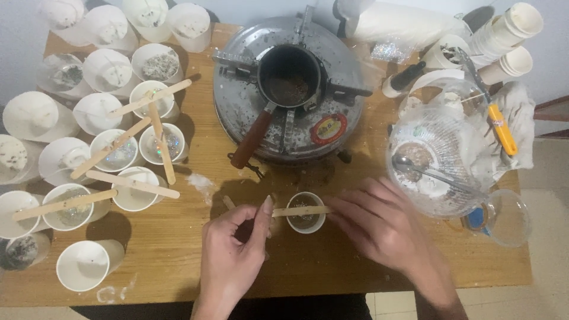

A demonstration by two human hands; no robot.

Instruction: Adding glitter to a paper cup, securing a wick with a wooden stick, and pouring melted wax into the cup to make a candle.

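Wooden table [332, 272] fills my view, crowded with white paper cups [89, 264]; several on the left carry flat sticks [133, 185] across their rims; round metal burner [290, 95] with a dark pot [289, 76] sits top centre; clear plastic bowl [438, 160] with a spoon [430, 173] on the right. I see a small paper cup [306, 212] near the front edge, wooden stick [301, 210] lying across its rim; right hand [379, 228] fingers pinch that stick's right end; left hand [234, 255] beside the cup, fingers loosely curled, whether they touch the stick's left end I cannot tell.
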